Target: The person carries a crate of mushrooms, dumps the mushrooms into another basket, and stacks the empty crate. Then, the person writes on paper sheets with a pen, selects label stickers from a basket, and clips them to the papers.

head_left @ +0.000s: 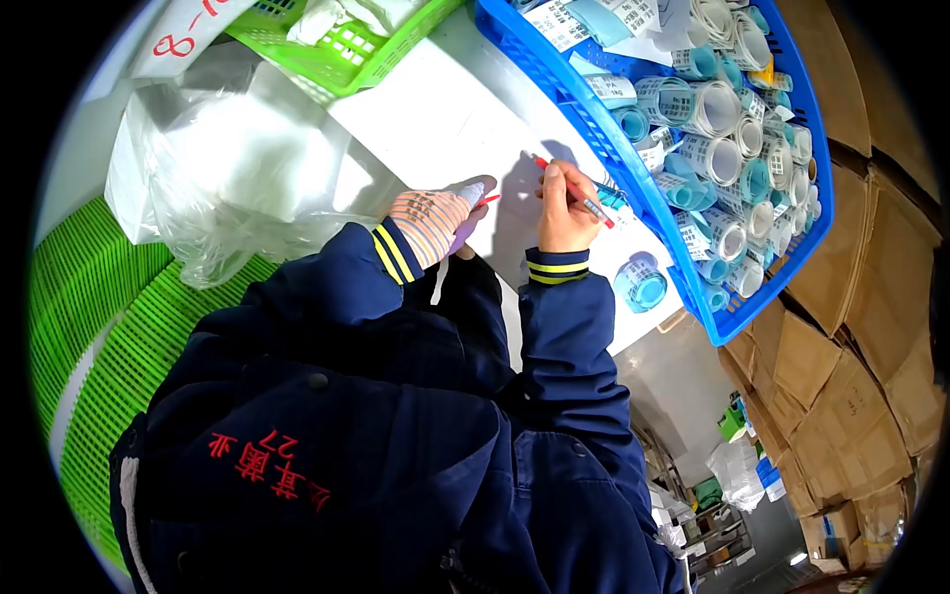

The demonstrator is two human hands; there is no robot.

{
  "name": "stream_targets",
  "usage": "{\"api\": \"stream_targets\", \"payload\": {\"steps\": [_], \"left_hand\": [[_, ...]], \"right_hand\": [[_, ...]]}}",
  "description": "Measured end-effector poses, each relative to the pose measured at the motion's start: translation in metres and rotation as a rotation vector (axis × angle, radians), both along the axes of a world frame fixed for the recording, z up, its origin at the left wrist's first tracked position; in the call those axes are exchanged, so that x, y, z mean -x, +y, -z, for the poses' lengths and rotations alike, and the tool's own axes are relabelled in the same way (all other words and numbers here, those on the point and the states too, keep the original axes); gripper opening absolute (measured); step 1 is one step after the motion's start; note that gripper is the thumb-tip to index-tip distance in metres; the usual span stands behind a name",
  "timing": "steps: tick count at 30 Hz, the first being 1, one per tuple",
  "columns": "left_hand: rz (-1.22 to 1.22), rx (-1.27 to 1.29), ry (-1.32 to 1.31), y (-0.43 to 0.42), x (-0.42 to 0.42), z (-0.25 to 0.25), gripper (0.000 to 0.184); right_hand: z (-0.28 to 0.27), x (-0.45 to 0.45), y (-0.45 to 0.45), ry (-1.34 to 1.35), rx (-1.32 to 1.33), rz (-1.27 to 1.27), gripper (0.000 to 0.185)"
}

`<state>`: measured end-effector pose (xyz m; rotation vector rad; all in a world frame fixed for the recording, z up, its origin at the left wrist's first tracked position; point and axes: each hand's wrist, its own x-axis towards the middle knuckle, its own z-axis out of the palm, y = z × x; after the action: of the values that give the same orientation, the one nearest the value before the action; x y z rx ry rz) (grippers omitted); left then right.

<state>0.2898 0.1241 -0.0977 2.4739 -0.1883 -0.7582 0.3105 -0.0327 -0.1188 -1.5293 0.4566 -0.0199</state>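
Red pen [597,210], slim, red at both ends, middle partly covered: pinched by your right hand [565,208] over the white tabletop [435,114], near the blue basket [606,127]. Your gloved left hand [430,223] curls; small red piece [489,200] at fingertips, can't tell if gripped.

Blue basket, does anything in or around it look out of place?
Yes, one roll sits outside the blue basket, on the white surface near the right hand. It looks odd because so many similar rolls are crowded inside. I see no obvious spill or damage.
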Motion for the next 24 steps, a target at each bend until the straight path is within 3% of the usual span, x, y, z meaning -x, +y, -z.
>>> {"api": "stream_targets", "payload": {"steps": [8, 14, 16, 18, 21, 22, 24], "left_hand": [[0.103, -0.035, -0.112, 0.006, 0.008, 0.020, 0.038], [0.106, -0.073, 0.024, 0.006, 0.000, 0.008, 0.033], [-0.001, 0.048, -0.058, 0.010, 0.009, 0.019, 0.031], [-0.126, 0.269, 0.081, 0.014, 0.004, -0.002, 0.032], [0.028, 0.492, -0.256, 0.019, 0.012, -0.010, 0.044], [0.115, 0.348, -0.320, 0.021, 0.013, -0.016, 0.044], [0.155, 0.335, -0.312, 0.022, 0.011, -0.024, 0.041]], "right_hand": [[0.006, 0.011, 0.003, 0.105, -0.039, -0.120, 0.011], [-0.003, 0.003, 0.004, -0.039, 0.091, -0.062, 0.015], [-0.018, 0.002, 0.002, 0.017, -0.044, 0.010, 0.012], [-0.035, 0.008, -0.003, 0.114, -0.105, -0.040, 0.010], [-0.056, 0.015, -0.003, 0.150, -0.152, -0.164, 0.010], [-0.060, 0.017, 0.000, 0.167, -0.140, -0.184, 0.011], [-0.061, 0.021, 0.004, 0.184, -0.130, -0.214, 0.011]]}}
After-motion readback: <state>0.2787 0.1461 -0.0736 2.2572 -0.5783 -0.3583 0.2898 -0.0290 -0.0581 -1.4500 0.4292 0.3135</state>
